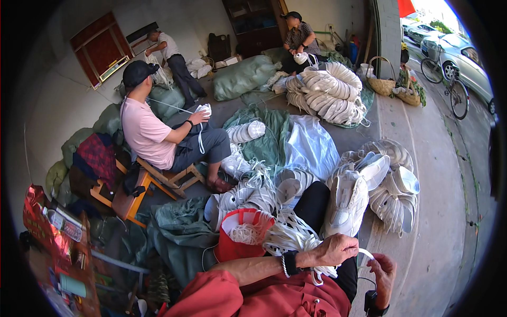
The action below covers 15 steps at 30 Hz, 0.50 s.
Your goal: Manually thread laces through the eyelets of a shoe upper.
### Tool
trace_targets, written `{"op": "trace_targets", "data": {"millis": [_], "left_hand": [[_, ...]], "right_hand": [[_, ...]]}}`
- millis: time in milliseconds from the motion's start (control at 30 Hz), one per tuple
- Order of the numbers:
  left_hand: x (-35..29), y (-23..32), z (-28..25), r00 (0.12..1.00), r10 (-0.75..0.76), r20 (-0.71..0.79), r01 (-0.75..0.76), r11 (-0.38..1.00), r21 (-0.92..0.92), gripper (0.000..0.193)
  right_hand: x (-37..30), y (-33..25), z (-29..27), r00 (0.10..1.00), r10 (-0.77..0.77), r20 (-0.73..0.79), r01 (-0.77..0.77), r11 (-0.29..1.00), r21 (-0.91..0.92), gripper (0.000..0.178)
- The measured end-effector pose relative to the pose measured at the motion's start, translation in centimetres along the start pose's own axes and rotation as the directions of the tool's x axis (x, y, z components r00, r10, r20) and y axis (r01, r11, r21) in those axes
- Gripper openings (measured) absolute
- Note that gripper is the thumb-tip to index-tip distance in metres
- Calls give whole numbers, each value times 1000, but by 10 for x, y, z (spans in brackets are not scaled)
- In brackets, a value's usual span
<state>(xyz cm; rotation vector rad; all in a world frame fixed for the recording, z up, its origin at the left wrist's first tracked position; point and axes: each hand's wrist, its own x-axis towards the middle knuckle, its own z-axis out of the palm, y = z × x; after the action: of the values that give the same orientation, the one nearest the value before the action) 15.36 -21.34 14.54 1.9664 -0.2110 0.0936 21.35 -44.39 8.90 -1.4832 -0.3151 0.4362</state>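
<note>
My left hand (334,249) is closed around a white shoelace (365,253) above my lap. My right hand (384,270) pinches the other end of that same lace, just to the right. A thick bundle of white laces (288,235) lies across my black-trousered leg. A white shoe (346,203) rests upright on my knee right behind my hands. To the left of the bundle stands a red bucket (232,248) holding more white laces.
Piles of white shoes lie ahead (393,185) and farther back (330,92). A person in a pink shirt (142,132) sits on a wooden stool at left, lacing a shoe. Two more people work at the back. Green sacks (243,76), baskets (381,84) and a bicycle (446,82) stand around.
</note>
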Motion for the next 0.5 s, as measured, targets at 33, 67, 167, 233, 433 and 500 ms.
{"op": "trace_targets", "data": {"millis": [33,67,167,233,433,500], "left_hand": [[0,-1,1,1000,-1,13,1,1000,-7,20],[0,-3,2,1000,5,22,-5,1000,-9,20],[-1,-7,8,997,25,70,-26,1000,7,18],[-3,-8,14,993,30,114,-33,999,19,18],[-3,-9,14,981,14,195,-11,1000,-13,18],[-4,-10,8,982,19,187,-32,997,67,18]], "right_hand": [[0,-2,2,1000,-10,9,11,999,-38,25],[0,-6,4,1000,-17,17,18,1000,-21,29],[-3,-19,13,996,-33,78,29,998,59,38],[-5,-26,22,988,-38,152,17,990,138,40],[-10,-20,42,970,50,238,-95,979,180,20],[-9,-15,35,978,53,202,-88,982,169,13]]}}
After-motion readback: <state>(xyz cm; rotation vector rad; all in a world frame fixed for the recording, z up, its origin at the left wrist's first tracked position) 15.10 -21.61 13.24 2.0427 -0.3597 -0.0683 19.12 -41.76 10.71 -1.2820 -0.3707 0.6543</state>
